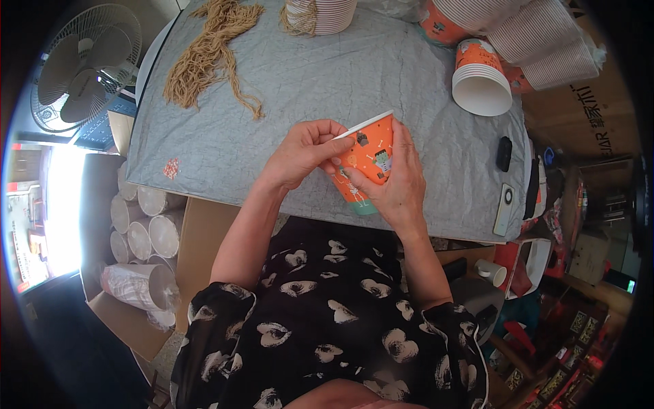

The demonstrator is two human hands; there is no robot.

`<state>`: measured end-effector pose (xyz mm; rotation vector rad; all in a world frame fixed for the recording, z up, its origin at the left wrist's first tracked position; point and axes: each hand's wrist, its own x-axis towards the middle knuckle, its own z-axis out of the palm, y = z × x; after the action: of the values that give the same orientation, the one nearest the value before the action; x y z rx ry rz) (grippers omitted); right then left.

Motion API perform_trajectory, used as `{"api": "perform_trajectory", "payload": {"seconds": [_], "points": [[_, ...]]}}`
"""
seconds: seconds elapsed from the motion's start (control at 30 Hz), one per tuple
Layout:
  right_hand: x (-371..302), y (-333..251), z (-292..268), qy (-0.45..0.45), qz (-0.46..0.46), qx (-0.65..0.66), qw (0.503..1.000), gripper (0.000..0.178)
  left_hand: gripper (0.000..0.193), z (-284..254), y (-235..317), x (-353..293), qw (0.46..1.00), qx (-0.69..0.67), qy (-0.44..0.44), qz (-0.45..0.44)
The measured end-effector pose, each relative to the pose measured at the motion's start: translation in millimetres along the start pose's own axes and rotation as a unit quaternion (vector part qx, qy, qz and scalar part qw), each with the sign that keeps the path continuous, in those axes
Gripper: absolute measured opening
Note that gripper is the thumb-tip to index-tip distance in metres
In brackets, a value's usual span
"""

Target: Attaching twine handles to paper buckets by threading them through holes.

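1. Head view: holding an orange paper cup just above the near part of the grey-covered table, in front of the body, touching it with both hands.
2. Pinching the white rim between thumb and forefinger of the left hand, probably stopping the cup from turning; curling the other left fingers toward the palm.
3. Wrapping the right hand around the cup's side, pressing thumb to the front and long fingers close together along the right side, likely bearing most of the weight and freeing the rim for the left.
4. Looking small and partly covered at the left fingertips, so perhaps concealing some thin thing there; leaving that unclear.
5. Tilting away from the body at the mouth, pointing the green base back toward it; showing the rim nearly edge-on and not the inside.
6. Showing a green-faced cartoon figure, a skeleton and small bones on orange; looking smooth and undented where uncovered.
7. Using the table's far side for brown string and stacked cups, probably leaving working room nearer the body.
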<state>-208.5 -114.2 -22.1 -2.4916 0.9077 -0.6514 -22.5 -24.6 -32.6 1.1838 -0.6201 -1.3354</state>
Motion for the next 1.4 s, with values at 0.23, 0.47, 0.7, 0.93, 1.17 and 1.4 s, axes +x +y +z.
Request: {"api": "perform_trajectory", "payload": {"seconds": [0.23, 0.47, 0.7, 0.93, 1.17, 1.4], "points": [[21.9, 4.4, -37.7, -0.051, 0.010, 0.050, 0.997, 0.100, 0.022, 0.0, 15.8, -3.5, 0.998, 0.053, -0.009, 0.011], [54.3, 8.2, -67.9, -0.172, 0.046, 0.060, 0.982, 0.056, 0.014, 3.3, 46.3, 0.9, 0.981, 0.167, -0.064, 0.069], [52.7, 8.5, -61.4, -0.155, 0.054, 0.122, 0.979, 0.037, 0.015, -1.1, 55.4, -2.7, 0.976, 0.159, -0.111, 0.095], [50.3, 9.8, -52.7, -0.148, 0.039, 0.142, 0.978, 0.033, 0.019, 2.3, 43.5, -2.8, 0.964, 0.216, -0.025, 0.153], [44.5, 31.7, -44.4, 0.034, 0.026, 0.099, 0.994, 0.035, 0.028, -3.2, 10.8, -22.6, 0.814, 0.410, 0.122, 0.393], [44.1, 39.3, -15.5, 0.013, 0.011, 0.119, 0.993, 0.035, 0.016, -92.4, -45.6, -4.2, 0.784, 0.445, 0.358, 0.244]]}}
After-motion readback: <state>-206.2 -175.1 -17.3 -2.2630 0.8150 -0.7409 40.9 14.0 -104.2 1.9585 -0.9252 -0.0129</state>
